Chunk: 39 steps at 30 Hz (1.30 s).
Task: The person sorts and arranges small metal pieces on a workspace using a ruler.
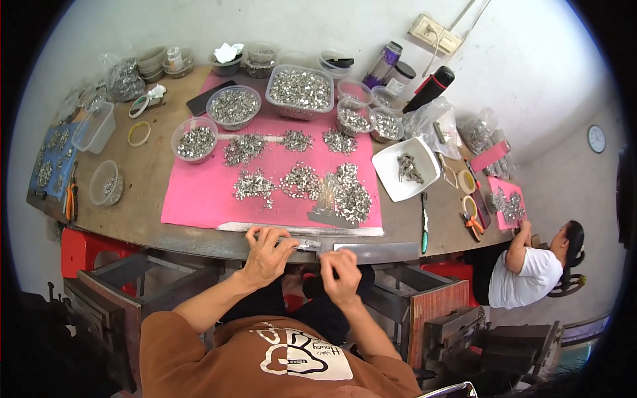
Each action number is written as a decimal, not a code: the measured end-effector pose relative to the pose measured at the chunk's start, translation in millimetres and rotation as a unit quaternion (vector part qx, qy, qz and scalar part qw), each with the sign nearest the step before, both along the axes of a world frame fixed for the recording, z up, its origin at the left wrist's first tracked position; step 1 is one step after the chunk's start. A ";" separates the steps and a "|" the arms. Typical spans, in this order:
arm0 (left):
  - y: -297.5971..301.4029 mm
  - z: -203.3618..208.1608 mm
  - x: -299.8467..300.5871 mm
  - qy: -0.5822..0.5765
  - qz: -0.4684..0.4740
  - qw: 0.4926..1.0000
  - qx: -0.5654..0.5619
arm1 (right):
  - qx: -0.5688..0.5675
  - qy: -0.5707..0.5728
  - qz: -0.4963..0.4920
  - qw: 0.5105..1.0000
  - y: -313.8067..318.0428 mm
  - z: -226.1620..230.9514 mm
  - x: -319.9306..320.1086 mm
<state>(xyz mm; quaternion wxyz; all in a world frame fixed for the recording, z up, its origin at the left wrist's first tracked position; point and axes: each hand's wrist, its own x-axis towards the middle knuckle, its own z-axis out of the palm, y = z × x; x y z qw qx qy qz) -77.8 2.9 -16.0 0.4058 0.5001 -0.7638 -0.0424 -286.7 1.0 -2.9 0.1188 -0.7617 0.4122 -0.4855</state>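
At the table's front edge, my left hand (pixel 269 255) is closed, its thumb and fingertips on a small shiny metal piece (pixel 308 245). Just to the right of that piece, my right hand (pixel 340 275) is curled with the fingers pressed together; whatever it pinches is hidden. A flat grey metal strip (pixel 378 253) lies along the edge beside my right hand. Beyond both hands, a pink mat (pixel 199 199) carries several heaps of small silvery metal parts (pixel 352 199). A thin grey plate (pixel 332 217) rests at the mat's near side, against the closest heap.
Tubs of metal parts (pixel 300 89) line the back of the mat. To the right are a white square dish (pixel 391 178), a green-handled brush (pixel 424 222) and orange-handled pliers (pixel 472 227). Another person (pixel 527 272) works at the far right. A red stool (pixel 86 251) stands at left.
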 end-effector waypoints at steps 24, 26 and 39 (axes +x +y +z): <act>-226.7 -4.7 37.8 -0.045 0.064 0.996 -0.034 | 0.068 0.165 -0.026 0.984 -280.2 1.7 -1.0; -232.9 -7.3 39.3 -0.037 0.059 0.998 -0.006 | 0.023 0.187 -0.036 0.981 -276.4 1.3 -1.6; -238.5 -1.6 36.8 -0.024 0.048 0.998 0.029 | 0.016 0.151 -0.026 0.988 -232.2 35.2 -0.5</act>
